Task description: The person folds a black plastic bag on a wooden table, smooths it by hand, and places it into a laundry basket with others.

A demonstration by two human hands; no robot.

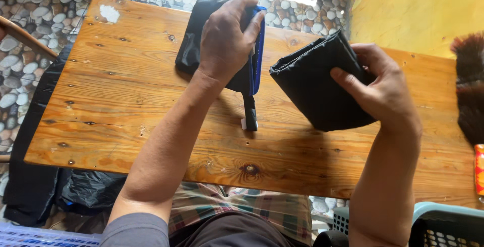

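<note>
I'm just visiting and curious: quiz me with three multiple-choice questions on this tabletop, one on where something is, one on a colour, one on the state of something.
1. Where does the left hand rest?
A. on the black pouch with the trimmed edge, on the wooden table
B. in the plastic basket
C. on the person's lap

2. What colour is the trim on the edge of the black pouch under that hand?
A. red
B. blue
C. white

3. How is the black cloth in the right hand?
A. spread out flat on the table
B. rolled into a ball
C. folded into a thick bundle, gripped between fingers and thumb

Answers: 1 A, the palm presses it onto the wooden table. 2 B, a blue strip runs beside the fingers. 3 C, stacked folded layers show at its edge.
</note>
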